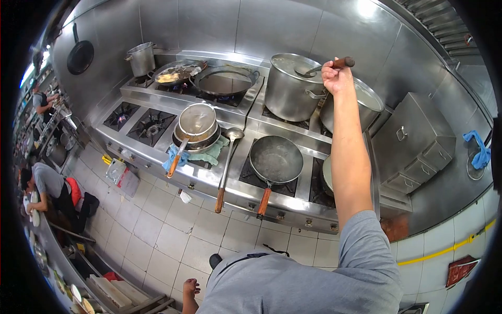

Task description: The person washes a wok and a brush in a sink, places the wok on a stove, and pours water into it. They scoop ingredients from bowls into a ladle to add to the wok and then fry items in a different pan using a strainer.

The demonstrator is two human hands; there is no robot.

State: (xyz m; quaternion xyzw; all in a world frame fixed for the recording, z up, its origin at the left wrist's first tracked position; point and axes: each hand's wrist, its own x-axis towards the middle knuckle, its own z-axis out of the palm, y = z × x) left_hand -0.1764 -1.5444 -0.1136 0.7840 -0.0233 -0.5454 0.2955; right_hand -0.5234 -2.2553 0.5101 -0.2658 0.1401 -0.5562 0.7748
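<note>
My right hand (337,76) is closed around the wooden handle of a ladle (315,69). Its metal head reaches over the mouth of a tall steel stockpot (293,97) on the back of the range; pale liquid shows inside. Just behind my forearm stands a second large pot (372,97), partly covered by the arm. Low by my side hangs my left hand (191,286), its fingers loosely bent and nothing seen in them. Nearest in front of me, an iron pan (276,159) with a wooden handle rests on a front burner.
Another long ladle (228,165) lies across the range's front edge. Beside it, a strainer (197,119) sits on stacked pans over cloths (212,153). Two wide woks (225,82) stand at the back over lit burners. Another person (52,188) bends over a counter at left.
</note>
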